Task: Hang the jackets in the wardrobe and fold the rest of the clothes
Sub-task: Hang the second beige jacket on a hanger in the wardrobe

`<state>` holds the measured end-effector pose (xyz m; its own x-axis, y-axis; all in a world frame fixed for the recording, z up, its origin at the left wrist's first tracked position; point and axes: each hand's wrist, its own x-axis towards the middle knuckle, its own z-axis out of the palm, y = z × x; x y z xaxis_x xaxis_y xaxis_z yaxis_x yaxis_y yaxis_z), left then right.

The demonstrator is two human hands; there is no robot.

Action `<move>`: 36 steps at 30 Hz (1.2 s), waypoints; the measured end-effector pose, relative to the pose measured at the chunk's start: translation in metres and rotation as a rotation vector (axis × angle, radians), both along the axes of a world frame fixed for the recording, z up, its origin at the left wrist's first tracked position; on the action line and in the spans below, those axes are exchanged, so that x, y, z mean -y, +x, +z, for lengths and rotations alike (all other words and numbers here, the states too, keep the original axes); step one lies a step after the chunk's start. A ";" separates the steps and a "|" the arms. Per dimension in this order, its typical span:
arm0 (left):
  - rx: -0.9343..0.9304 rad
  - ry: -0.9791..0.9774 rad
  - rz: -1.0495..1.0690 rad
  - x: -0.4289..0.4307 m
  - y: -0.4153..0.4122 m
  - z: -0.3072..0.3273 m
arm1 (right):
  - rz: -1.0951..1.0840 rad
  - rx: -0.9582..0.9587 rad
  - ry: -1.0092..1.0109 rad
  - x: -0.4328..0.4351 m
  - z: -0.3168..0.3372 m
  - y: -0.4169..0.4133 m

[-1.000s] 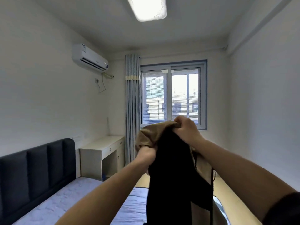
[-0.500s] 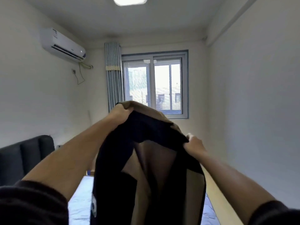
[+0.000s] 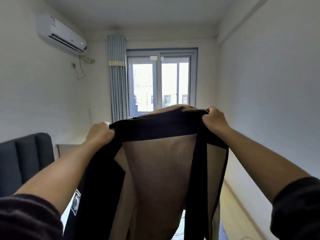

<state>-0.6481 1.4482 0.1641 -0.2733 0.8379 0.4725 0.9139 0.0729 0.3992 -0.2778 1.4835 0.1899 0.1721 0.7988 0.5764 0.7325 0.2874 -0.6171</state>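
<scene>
Spread wider than before: left hand (image 3: pixel 100 134) at nine o'clock, right hand (image 3: pixel 215 118) at three, both clenched on black-and-tan jacket (image 3: pixel 161 167); risks dropping it through a slackened grip.

Tan jacket (image 3: pixel 161 172) with black trim, possibly inside out, held up, hanging open

both arms outstretched, left hand (image 3: pixel 100 134) and right hand (image 3: pixel 214 118) clenched.
</scene>
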 end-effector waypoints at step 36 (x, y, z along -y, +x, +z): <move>0.774 -1.077 0.061 -0.056 0.174 -0.572 | 0.156 -0.074 -1.278 -0.034 -0.598 0.027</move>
<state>-0.4737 1.5044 -0.4081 -0.2194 0.6698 -0.7094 0.4624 0.7116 0.5290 -0.2508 1.5179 -0.4082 0.0259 0.7884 -0.6146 0.6973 -0.4548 -0.5541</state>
